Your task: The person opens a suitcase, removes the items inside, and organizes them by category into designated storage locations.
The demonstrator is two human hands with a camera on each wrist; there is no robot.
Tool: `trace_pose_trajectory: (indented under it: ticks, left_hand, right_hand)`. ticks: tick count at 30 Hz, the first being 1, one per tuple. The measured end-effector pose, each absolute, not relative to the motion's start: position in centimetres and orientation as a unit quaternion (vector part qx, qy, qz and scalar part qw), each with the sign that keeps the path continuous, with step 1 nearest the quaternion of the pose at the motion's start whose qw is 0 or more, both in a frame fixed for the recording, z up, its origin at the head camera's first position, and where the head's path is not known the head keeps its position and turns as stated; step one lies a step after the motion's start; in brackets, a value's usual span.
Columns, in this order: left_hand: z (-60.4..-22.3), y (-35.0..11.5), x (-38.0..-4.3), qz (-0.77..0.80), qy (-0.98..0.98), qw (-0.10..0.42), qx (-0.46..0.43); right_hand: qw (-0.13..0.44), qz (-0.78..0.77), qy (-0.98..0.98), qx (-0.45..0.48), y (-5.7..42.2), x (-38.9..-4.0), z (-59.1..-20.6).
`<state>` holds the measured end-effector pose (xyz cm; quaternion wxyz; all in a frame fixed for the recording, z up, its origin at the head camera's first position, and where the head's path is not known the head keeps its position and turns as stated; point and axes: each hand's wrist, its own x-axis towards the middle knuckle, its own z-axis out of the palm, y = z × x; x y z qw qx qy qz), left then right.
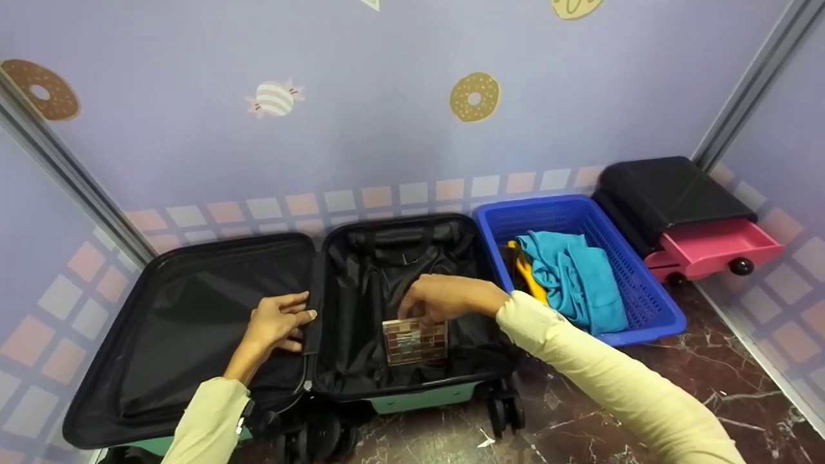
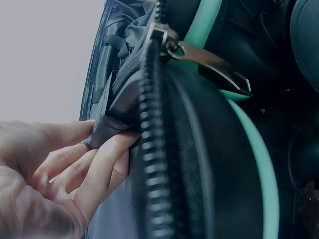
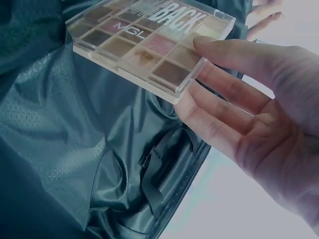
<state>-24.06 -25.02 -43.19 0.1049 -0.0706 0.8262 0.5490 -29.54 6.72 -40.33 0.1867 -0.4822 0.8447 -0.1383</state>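
My right hand [image 1: 435,298] pinches an eyeshadow palette [image 1: 412,341] by its edge, thumb on the clear lid and fingers beneath. In the right wrist view, the palette [image 3: 144,50] shows brown and pink pans and white lettering. It is held over the right half of an open suitcase [image 1: 354,309] with black lining and a green shell. My left hand [image 1: 274,325] is at the fold between the two halves. There, in the left wrist view, thumb and fingers pinch a black fabric edge [image 2: 107,124] beside the zipper [image 2: 154,164].
Right of the suitcase, a blue plastic basket [image 1: 644,303] holds folded turquoise cloth [image 1: 573,277] and something yellow. Beyond it stands a black box [image 1: 677,193] with a pink drawer [image 1: 715,248] pulled out. A patterned wall [image 1: 387,129] rises behind.
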Motion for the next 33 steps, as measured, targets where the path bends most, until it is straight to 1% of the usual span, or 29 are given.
trace_pose_trajectory:
  ticks: [6,18,21,25,28,31,33]
  left_hand:
    - [-43.2,-24.9,-24.0,0.553,0.824,0.106,-0.067]
    - [-43.0,-24.6,-24.0,0.558,0.819,0.117,-0.064]
    - [-43.1,-24.6,-23.9,0.560,0.817,0.117,-0.068]
    - [-43.0,-24.8,-24.1,0.561,0.817,0.117,-0.066]
    - [-43.0,-25.1,-24.3,0.562,0.816,0.117,-0.066]
    - [-43.1,-25.3,-24.2,0.563,0.815,0.121,-0.070]
    - [-43.2,-25.3,-24.2,0.563,0.814,0.122,-0.072]
  right_hand:
    - [0.132,-0.113,0.850,-0.497,6.9,-27.9,-40.0]
    - [0.058,-0.049,0.838,-0.541,7.2,-25.4,-40.0]
    - [0.079,-0.080,0.852,-0.511,7.6,-25.2,-39.2]
    - [0.108,-0.179,0.864,-0.458,9.3,-26.1,-35.9]
    - [0.101,-0.234,0.861,-0.440,11.1,-27.5,-33.9]
    - [0.119,-0.308,0.860,-0.390,12.9,-28.8,-33.9]
    - [0.147,-0.375,0.853,-0.333,14.0,-29.4,-34.6]
